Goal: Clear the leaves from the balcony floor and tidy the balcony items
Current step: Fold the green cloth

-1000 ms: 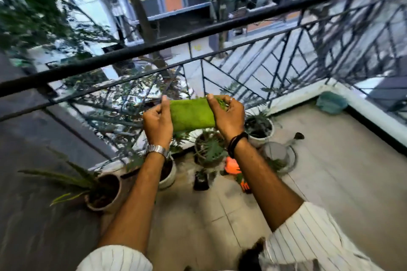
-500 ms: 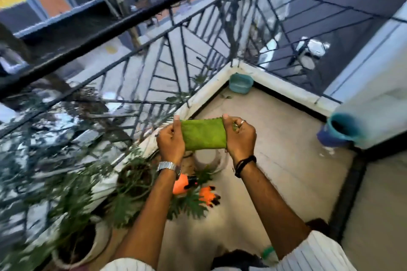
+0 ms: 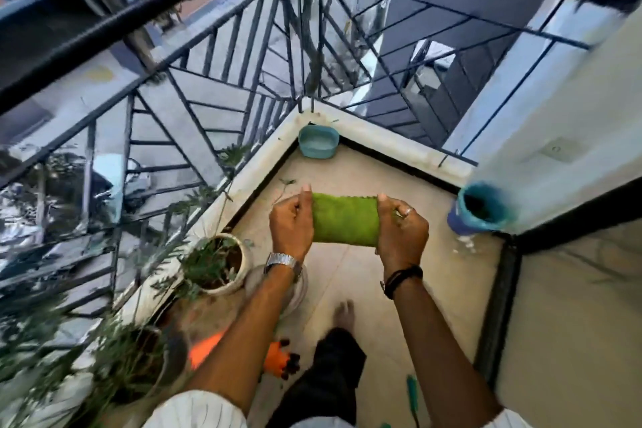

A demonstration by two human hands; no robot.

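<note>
Both hands hold one green mat [image 3: 345, 220], rolled or folded into a short bundle, out in front of the chest above the balcony floor [image 3: 410, 288]. Its long axis runs crosswise, from one hand to the other, roughly level. The left hand [image 3: 291, 223] grips the left end with fingers curled round it and the thumb pointing up along the edge; the right hand [image 3: 402, 232] grips the right end the same way, a ring showing on one finger. Neither hand is nearer than the other: the mat sits between them, so any setting down or unrolling turns on both ends moving together. A few bits of green stick out by the right thumb, possibly leaves, though I cannot tell. Below, a thin sprig of leaves [image 3: 284, 186] lies on the floor near the left hand's far side, close to the white curb. A teal bowl [image 3: 319, 141] sits in the far corner under the railing [image 3: 208, 55], well apart from the mat, and a blue-and-teal pot [image 3: 477, 212] stands by the wall to the right. A potted plant [image 3: 217, 264] stands on the left by the curb, and an orange glove [image 3: 279, 360] lies by the person's leg. As a judgement, the mat is being carried to a resting place, with leaves not yet cleared.
</note>
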